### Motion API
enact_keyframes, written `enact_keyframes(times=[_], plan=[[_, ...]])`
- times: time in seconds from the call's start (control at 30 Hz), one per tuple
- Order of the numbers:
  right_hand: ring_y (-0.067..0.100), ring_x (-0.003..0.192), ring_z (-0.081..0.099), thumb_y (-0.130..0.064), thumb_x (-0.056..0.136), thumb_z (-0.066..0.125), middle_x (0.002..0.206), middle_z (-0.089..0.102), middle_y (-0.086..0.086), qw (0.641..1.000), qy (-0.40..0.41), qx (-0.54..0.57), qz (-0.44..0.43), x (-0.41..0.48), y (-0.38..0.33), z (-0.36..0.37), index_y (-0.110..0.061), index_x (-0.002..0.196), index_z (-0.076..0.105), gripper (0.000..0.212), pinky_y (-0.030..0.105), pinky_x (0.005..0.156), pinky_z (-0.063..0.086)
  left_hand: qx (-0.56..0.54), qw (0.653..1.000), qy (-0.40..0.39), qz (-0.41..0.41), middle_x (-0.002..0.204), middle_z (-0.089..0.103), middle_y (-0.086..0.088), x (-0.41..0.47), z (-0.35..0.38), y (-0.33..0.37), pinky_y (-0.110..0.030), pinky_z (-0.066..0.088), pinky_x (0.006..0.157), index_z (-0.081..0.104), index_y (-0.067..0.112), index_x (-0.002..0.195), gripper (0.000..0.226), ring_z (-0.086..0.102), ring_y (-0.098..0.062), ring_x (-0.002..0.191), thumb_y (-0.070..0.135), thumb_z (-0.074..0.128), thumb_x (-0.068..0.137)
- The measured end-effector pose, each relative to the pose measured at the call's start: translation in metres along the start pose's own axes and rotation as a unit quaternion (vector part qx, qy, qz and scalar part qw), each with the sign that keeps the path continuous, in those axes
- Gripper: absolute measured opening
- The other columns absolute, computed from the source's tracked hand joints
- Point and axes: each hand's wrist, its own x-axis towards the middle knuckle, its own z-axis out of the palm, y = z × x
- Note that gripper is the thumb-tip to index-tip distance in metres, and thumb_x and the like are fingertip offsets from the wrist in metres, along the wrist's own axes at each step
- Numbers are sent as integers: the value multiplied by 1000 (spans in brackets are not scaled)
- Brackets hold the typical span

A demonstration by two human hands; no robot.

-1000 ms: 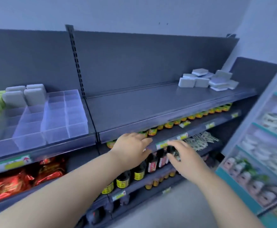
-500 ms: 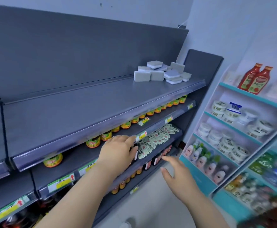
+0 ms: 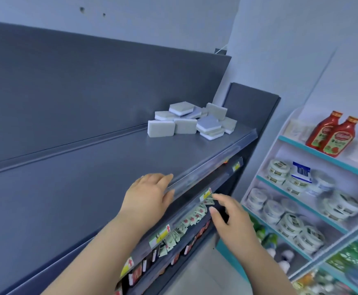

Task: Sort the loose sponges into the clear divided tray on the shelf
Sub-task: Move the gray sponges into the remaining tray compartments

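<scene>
Left hand (image 3: 150,193) over shelf (image 3: 88,167), sponges (image 3: 192,121) beyond

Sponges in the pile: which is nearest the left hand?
The pale sponge at the left front corner is closest to the left hand; the other sponges lie behind it or further right.

We see a loose pile of sponges (image 3: 192,122) at the far right end of the grey shelf (image 3: 88,177), some flat, some tipped on edge. Our left hand (image 3: 150,194) lies over the shelf's front edge, fingers straight, well apart from the pile. Our right hand (image 3: 231,213) hangs lower, fingers loosely spread, before small sachets (image 3: 191,218). Two red bottles (image 3: 342,139) stand on the side rack (image 3: 322,156).
</scene>
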Motion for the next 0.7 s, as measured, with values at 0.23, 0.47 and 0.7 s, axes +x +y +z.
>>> enact_keyframes(times=[0.23,0.47,0.7], plan=[[-5,113,42,-26,91,53,119,47,-21,998,22,40,-30,89,26,-9,-31,123,52,32,12,94,30,23,999,11,-21,141,43,11,60,20,-8,-29,27,108,34,30,143,48,35,-13,133,43,35,97],[-3,113,42,-27,92,52,119,47,-19,992,-30,93,-74,203,61,-15,-35,120,49,29,16,94,31,74,992,59,-89,115,65,3,139,49,-3,-37,49,88,61,21,123,40,61,-22,108,33,63,86],[-4,113,38,-24,93,51,118,42,-21,981,-76,75,-163,314,98,-35,-28,126,48,34,13,93,28,117,976,87,-160,114,65,-2,218,69,10,-39,49,87,64,15,118,38,62,-26,105,26,69,81]])
